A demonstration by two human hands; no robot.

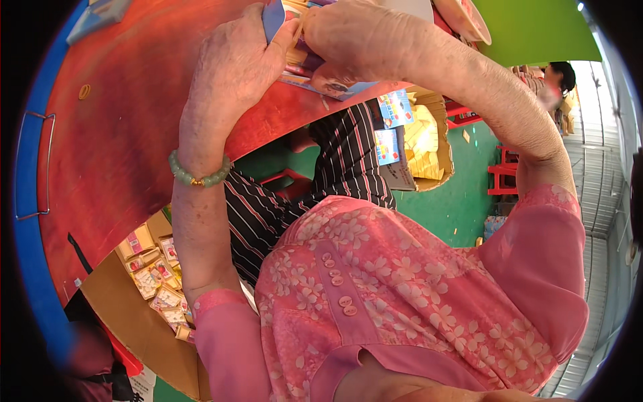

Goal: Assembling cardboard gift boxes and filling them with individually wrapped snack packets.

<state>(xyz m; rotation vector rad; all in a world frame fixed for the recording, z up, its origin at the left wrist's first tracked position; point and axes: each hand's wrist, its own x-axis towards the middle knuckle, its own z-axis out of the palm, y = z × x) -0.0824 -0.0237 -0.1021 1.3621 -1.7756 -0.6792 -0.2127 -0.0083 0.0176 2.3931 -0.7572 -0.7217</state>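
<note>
At the top of the view, on the red table (pixel 127 120), lies a blue-edged printed card box (pixel 273 20) with tan and coloured pieces in it. My left hand (pixel 241 57) grips the box's left side, thumb over the edge and fingers partly hidden. A green bead bracelet (pixel 201 179) circles that wrist. Across from it, my right hand (pixel 365 43) bends inward over the box's right part. Its fingers are curled down at the tan pieces, and what they pinch is mostly hidden behind the hand.
A cardboard box (pixel 114 315) of small packages (pixel 157 275) stands below the table at left. Another carton (pixel 442 134) with yellow pieces is at right. A tan ring (pixel 84 92) lies on the table; a pale bowl (pixel 469 20) sits top right. Red stools (pixel 504 175) and a person (pixel 552 84) are beyond.
</note>
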